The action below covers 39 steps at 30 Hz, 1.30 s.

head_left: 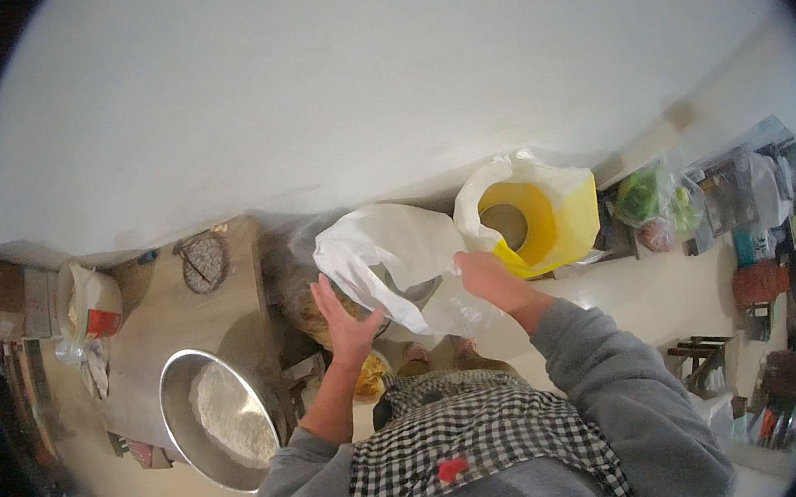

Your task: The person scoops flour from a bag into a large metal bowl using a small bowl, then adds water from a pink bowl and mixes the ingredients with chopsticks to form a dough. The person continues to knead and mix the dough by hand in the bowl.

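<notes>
A white plastic bag [397, 238] sits in front of me with its mouth gaping, and a metal rim shows partly through the opening. My right hand [485, 276] is closed on the right side of the bag's edge. On the opposite side, my left hand [350, 328] is spread, thumb and fingers apart, against the bag's left edge. Just right of the bag stands a yellow and white sack [567, 210] with its top rolled open; low in its yellow inside is a greyish round patch I cannot make out.
A steel basin [172, 407] of white flour [230, 408] rests at the front of a wooden table [161, 321]. Farther back are a speckled oval object [204, 263] and a pale tub [97, 295]. Bagged green vegetables [641, 196] lie at right. A bowl with yellow contents [371, 377] is below my left hand.
</notes>
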### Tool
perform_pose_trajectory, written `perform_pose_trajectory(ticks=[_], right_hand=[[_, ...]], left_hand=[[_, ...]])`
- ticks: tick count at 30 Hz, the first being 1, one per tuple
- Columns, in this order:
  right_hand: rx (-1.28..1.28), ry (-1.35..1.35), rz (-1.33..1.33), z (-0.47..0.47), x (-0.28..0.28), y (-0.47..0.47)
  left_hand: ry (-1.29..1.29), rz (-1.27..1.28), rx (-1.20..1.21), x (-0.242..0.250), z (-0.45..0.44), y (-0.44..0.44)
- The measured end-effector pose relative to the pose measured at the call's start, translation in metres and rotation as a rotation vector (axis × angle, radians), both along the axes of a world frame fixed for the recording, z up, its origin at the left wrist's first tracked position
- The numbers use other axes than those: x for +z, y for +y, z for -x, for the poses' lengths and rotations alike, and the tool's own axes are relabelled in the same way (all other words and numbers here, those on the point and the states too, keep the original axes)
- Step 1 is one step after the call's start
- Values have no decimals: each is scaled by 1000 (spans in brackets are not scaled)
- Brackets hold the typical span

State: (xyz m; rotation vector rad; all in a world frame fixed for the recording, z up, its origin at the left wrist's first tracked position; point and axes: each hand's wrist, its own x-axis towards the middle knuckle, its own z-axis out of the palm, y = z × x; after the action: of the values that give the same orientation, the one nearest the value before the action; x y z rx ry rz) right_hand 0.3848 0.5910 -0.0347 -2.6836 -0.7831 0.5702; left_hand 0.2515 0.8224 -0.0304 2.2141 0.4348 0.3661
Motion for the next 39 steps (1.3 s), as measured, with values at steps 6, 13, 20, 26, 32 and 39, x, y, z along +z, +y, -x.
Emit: perform_pose_trajectory(ticks=[6,13,20,26,32,39], right_hand=[[-57,177,-2,30,0,-27],[-144,459,-422,35,-23,-27],[397,80,-225,72,-33,-14],[452,-117,20,47,-87,26],[145,146,152,-10,-153,55],[200,2,-104,3,-48,34]], left_hand=[[34,92,-386,-57,-58,-50],[469,-309,-965,-142,-136,-85],[778,5,-804,-191,-132,-45],[637,523,-243,-141,-80,-18],[422,867,12,-67,72,7],[-144,1452,571,13,246,41]])
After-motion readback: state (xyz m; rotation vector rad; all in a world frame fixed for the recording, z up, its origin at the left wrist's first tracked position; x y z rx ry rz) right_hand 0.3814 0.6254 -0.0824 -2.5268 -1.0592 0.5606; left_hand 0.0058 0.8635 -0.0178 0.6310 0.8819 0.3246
